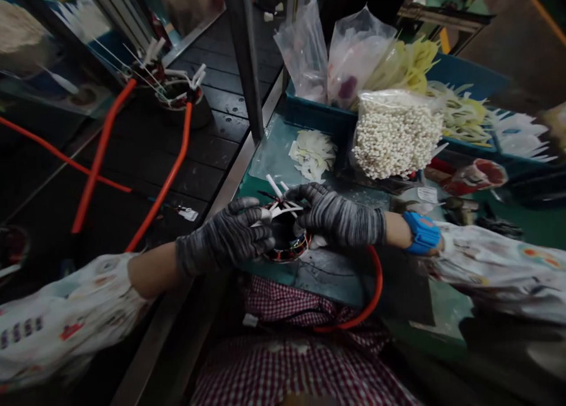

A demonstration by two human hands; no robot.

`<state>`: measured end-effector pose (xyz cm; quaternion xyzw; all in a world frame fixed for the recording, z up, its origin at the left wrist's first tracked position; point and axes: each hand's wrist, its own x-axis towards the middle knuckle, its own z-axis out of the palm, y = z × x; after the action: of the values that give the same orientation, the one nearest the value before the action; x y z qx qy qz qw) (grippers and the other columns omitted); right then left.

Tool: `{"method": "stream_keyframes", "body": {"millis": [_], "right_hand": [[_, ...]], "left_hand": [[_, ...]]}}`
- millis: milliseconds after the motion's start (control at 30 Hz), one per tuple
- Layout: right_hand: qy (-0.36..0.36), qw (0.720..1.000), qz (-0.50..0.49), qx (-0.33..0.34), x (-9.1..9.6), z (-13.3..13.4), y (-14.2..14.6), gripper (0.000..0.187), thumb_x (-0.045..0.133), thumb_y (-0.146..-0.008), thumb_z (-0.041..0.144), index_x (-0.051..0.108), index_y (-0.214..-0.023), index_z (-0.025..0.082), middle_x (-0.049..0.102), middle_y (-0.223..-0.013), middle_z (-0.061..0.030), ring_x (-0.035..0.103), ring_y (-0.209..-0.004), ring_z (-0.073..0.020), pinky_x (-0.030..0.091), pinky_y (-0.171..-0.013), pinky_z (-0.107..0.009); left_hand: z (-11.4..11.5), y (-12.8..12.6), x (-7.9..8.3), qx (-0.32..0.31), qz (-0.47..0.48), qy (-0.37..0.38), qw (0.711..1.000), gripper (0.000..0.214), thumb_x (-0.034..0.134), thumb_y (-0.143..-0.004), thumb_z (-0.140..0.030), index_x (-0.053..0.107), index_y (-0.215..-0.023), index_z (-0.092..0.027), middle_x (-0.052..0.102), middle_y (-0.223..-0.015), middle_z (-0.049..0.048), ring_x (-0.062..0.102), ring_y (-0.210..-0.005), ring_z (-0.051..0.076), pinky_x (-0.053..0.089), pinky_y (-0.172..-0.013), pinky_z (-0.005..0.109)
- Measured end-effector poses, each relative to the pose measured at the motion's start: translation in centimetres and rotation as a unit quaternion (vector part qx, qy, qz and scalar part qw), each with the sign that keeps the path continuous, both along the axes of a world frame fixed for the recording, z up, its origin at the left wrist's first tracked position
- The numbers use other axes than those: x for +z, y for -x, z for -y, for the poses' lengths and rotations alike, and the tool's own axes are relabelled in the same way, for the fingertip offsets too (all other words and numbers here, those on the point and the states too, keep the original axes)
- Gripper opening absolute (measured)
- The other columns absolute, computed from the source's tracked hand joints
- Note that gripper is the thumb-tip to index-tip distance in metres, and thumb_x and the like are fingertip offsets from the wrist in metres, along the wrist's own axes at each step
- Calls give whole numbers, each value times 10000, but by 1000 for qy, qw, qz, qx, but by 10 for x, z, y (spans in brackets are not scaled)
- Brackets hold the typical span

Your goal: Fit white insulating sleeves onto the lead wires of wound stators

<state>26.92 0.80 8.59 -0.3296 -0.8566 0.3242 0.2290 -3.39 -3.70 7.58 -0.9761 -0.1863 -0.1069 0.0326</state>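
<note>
Both my hands wear grey striped knit gloves. My left hand (pixel 227 235) is curled round the left side of a round motor stator (pixel 288 244) with copper windings, held at the near edge of the green bench. My right hand (pixel 338 217) grips the stator from the right, its fingers bent over white sleeved leads (pixel 279 198) that stick up from the top. An orange cable (pixel 374 294) loops from under the stator toward my lap. A blue watch (pixel 422 232) sits on my right wrist.
A bag of small white parts (pixel 395 132) and clear bags (pixel 327 52) stand in a blue tray (pixel 316 114) behind. White slips (pixel 313 152) lie on the bench. On the dark conveyor at left sits another stator (pixel 179 93) with orange cables (pixel 104 152). A metal post (pixel 245 58) rises between.
</note>
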Motion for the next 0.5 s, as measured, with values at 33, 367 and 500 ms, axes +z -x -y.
{"method": "stream_keyframes", "body": {"millis": [33, 367, 500], "right_hand": [[38, 999, -14, -8, -2, 1, 1, 385, 947, -829, 323, 822, -1188, 259, 802, -1203, -58, 728, -1056, -265, 660, -1010, -469], [265, 941, -210, -7, -36, 20, -15, 427, 951, -872, 413, 820, -1261, 295, 804, -1200, -27, 756, -1098, -239, 628, -1020, -423], [212, 950, -229, 24, -43, 14, -18, 365, 962, -846, 525, 859, -1122, 309, 815, -1234, -47, 748, -1203, -270, 588, -1141, -499]], "left_hand": [[-1, 0, 0, 2, -5, 24, 1000, 229, 697, -1037, -236, 824, -1150, -390, 858, -1171, -48, 706, -1253, 241, 440, -1279, 487], [2, -16, 17, 4, 54, 150, 987, 451, 755, -979, -640, 800, -1280, -307, 826, -1208, 34, 658, -1275, 316, 379, -1264, 528], [33, -65, 17, 109, 93, 33, 989, 406, 637, -1080, -526, 710, -1438, -349, 796, -1402, 35, 676, -1314, 323, 460, -1222, 549]]}}
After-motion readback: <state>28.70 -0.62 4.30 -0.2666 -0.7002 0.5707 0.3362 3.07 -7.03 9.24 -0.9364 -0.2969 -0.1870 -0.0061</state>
